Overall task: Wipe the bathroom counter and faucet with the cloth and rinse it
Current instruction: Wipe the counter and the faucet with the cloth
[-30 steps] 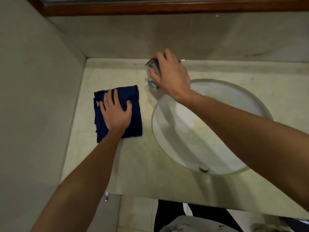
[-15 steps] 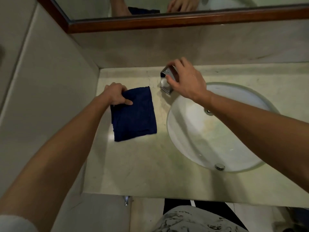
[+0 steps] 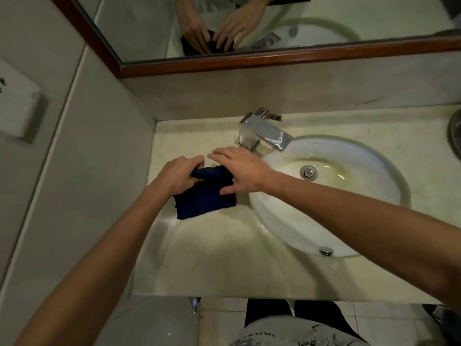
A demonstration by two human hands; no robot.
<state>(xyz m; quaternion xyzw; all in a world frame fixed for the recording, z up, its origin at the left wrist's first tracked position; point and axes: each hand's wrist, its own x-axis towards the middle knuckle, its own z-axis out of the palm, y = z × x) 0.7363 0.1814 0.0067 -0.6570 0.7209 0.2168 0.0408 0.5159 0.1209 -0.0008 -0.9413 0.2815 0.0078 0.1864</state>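
Observation:
A dark blue cloth [image 3: 204, 199] lies on the pale marble counter [image 3: 212, 258], left of the round white sink [image 3: 374, 171]. My left hand [image 3: 178, 177] pinches the cloth's upper left edge and lifts it slightly. My right hand [image 3: 240, 169] rests with spread fingers over the cloth's upper right corner, thumb pressing its right edge. The chrome faucet [image 3: 264, 132] stands behind my right hand, untouched, its spout reaching over the basin.
A wood-framed mirror [image 3: 249, 28] runs along the back wall and reflects both hands. A tiled side wall closes the counter on the left, with a white box [image 3: 20, 113] mounted on it. A dark round object [image 3: 455, 132] sits at the far right edge.
My right hand left the faucet and came down onto the cloth. My left hand has bunched and raised the cloth's top edge. The view tilted up, showing more mirror.

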